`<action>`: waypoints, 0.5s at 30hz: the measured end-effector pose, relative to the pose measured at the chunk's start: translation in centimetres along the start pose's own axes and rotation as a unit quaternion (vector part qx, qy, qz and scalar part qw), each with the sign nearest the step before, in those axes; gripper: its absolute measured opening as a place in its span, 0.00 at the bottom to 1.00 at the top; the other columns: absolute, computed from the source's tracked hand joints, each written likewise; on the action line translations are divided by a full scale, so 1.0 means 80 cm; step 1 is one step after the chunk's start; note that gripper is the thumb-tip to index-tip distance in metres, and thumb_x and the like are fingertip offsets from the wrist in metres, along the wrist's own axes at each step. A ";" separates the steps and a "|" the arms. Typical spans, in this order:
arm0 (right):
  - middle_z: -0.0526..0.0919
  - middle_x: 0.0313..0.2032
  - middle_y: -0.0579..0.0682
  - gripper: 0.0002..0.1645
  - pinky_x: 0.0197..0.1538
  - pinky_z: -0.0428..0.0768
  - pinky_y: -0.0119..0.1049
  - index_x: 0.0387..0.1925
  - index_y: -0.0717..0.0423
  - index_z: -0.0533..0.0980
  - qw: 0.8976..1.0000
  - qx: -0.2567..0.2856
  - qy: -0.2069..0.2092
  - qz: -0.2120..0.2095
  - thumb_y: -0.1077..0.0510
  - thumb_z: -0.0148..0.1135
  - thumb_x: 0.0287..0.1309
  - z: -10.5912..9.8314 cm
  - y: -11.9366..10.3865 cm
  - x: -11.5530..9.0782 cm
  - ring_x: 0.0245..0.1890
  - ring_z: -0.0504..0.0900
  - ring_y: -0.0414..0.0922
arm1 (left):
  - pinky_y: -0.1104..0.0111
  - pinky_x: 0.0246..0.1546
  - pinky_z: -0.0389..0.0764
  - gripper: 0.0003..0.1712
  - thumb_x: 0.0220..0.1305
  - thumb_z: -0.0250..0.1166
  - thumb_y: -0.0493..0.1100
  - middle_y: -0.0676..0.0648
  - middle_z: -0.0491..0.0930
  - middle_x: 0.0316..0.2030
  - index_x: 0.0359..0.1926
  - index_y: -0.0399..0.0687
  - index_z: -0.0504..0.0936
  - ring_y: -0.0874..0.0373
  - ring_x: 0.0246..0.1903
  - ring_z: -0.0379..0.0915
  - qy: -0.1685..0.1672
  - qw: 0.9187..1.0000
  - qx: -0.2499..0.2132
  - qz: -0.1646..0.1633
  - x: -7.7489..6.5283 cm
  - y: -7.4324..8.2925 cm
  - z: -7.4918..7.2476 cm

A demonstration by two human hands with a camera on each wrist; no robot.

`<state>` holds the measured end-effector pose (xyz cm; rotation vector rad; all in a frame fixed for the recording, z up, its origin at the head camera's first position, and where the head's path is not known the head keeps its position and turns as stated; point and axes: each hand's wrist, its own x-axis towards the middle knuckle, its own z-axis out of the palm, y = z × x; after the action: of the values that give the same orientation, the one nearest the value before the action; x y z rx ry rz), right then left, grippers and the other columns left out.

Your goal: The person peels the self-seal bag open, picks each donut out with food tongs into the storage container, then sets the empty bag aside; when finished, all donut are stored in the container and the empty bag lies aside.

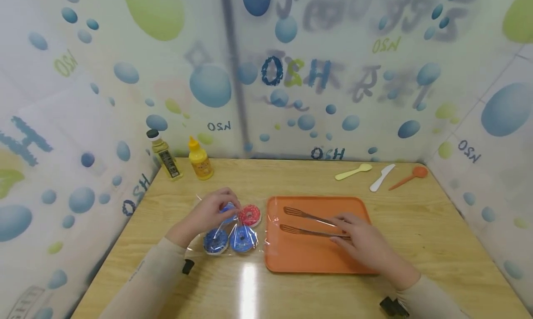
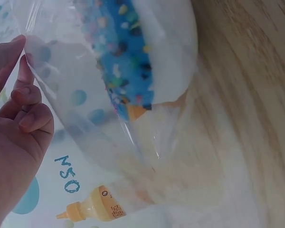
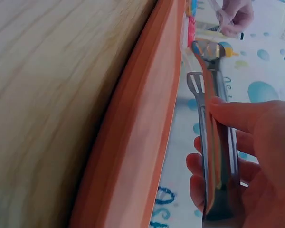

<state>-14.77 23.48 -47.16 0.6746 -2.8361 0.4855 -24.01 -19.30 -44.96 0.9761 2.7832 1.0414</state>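
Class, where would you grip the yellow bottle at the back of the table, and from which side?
I'd grip the yellow bottle round its wide body, below the pointed tip, probably from the front or right. It stands upright and narrows at the top; the dark-capped bottle to its left and the wall behind leave less room there.

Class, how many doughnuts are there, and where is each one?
4: red doughnut, back right; blue doughnut, back left, partly behind the left hand; second blue doughnut, front left; third blue doughnut, front right. No others show.
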 end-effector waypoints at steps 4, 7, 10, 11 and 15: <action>0.83 0.51 0.47 0.29 0.43 0.85 0.41 0.61 0.48 0.81 1.000 -0.013 -0.005 -0.027 0.46 0.75 0.60 0.006 -0.018 0.019 0.45 0.85 0.43 | 0.71 0.30 0.74 0.03 0.69 0.70 0.41 0.56 0.79 0.41 0.39 0.55 0.88 0.64 0.28 0.68 0.005 1.000 -0.002 0.004 0.000 -0.003 0.000; 0.83 0.49 0.46 0.28 0.39 0.84 0.37 0.59 0.47 0.82 0.999 -0.016 -0.006 -0.037 0.45 0.76 0.59 0.008 -0.029 0.030 0.42 0.84 0.41 | 0.71 0.30 0.74 0.02 0.69 0.70 0.41 0.56 0.80 0.41 0.39 0.55 0.88 0.64 0.28 0.67 0.009 1.000 -0.004 0.007 0.001 -0.002 0.000; 0.83 0.49 0.45 0.28 0.34 0.81 0.32 0.60 0.46 0.82 0.999 -0.020 -0.004 -0.041 0.44 0.75 0.59 0.008 -0.037 0.037 0.40 0.84 0.39 | 0.71 0.30 0.74 0.02 0.69 0.70 0.41 0.56 0.80 0.42 0.40 0.53 0.88 0.63 0.27 0.68 0.006 1.000 -0.009 0.003 0.001 0.000 0.000; 0.83 0.49 0.44 0.29 0.34 0.80 0.32 0.60 0.46 0.82 0.999 -0.021 -0.003 -0.041 0.44 0.76 0.59 0.007 -0.039 0.038 0.40 0.84 0.39 | 0.71 0.29 0.74 0.02 0.69 0.70 0.41 0.56 0.80 0.42 0.40 0.52 0.88 0.63 0.27 0.68 0.005 1.000 -0.009 0.002 0.001 0.000 0.001; 0.83 0.51 0.47 0.31 0.35 0.82 0.35 0.62 0.47 0.80 0.999 -0.024 0.001 -0.037 0.45 0.76 0.59 -0.001 -0.044 0.037 0.41 0.85 0.41 | 0.71 0.29 0.74 0.02 0.69 0.70 0.41 0.55 0.80 0.43 0.40 0.51 0.88 0.63 0.27 0.68 0.003 1.000 -0.011 0.000 0.002 0.001 0.002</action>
<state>-15.75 19.33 -45.37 0.7645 -2.7991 0.4047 -24.03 -19.08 -44.97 0.9722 2.7713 1.0737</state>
